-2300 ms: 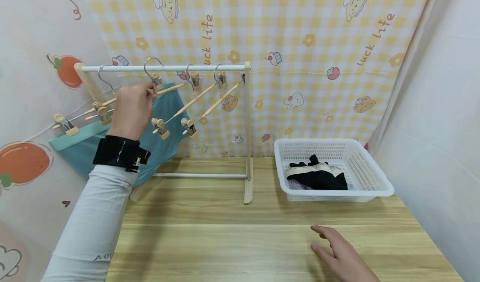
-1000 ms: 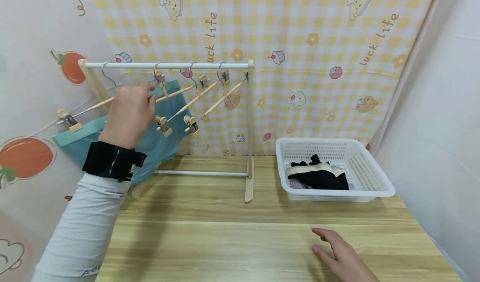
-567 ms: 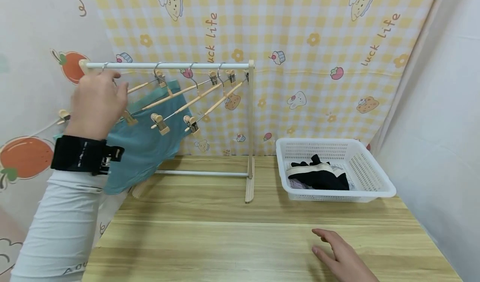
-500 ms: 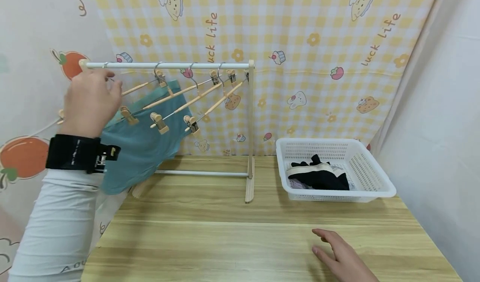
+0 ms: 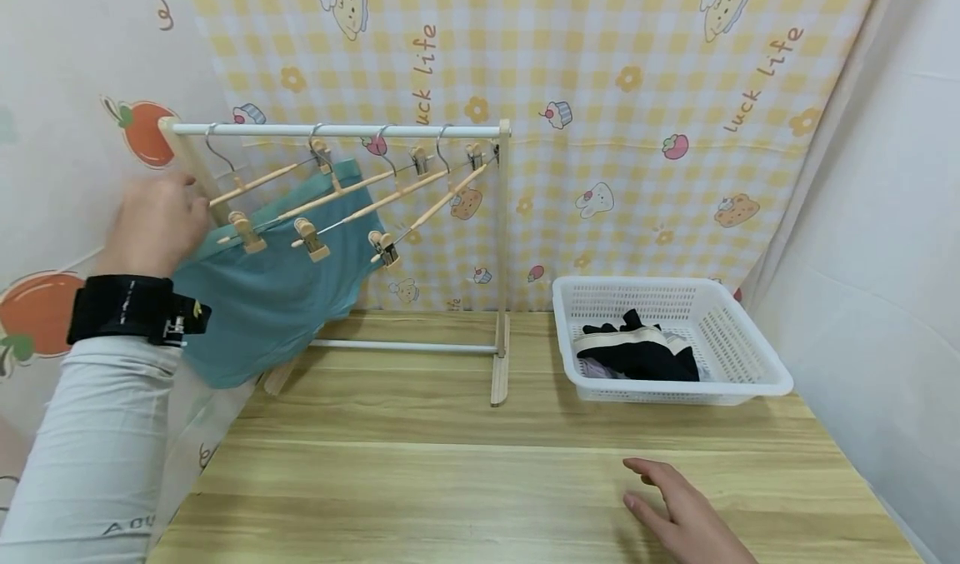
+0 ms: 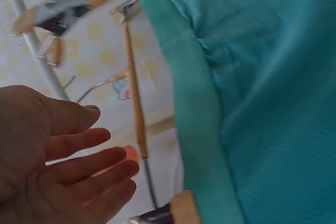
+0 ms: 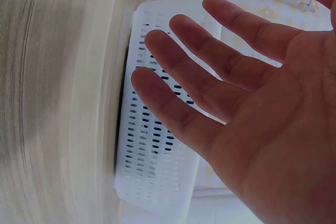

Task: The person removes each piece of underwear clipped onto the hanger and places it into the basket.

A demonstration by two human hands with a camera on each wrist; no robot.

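Observation:
A teal garment (image 5: pixel 273 293) hangs from a wooden clip hanger (image 5: pixel 247 187) on the white rail of a small rack (image 5: pixel 337 131); up close the teal garment (image 6: pixel 262 103) fills the left wrist view. My left hand (image 5: pixel 156 221) floats just left of that hanger, touching nothing I can see. In the wrist view the left hand (image 6: pixel 63 150) shows straight fingers and an empty palm. My right hand (image 5: pixel 678 506) rests flat on the wooden table (image 5: pixel 450 481) near its front edge. The right hand (image 7: pixel 236 93) has its fingers spread.
Several more empty clip hangers (image 5: pixel 390 202) slant from the rail. A white plastic basket (image 5: pixel 750 356) at the back right holds a black garment (image 5: pixel 637 351); the basket (image 7: pixel 152 145) is also seen from the right wrist. Patterned cloth hangs behind, a white wall stands right.
My left hand has let go of the hanger and drawn back to the left. The hanger with the teal garment has swung right under the rail. The right hand has stayed put.

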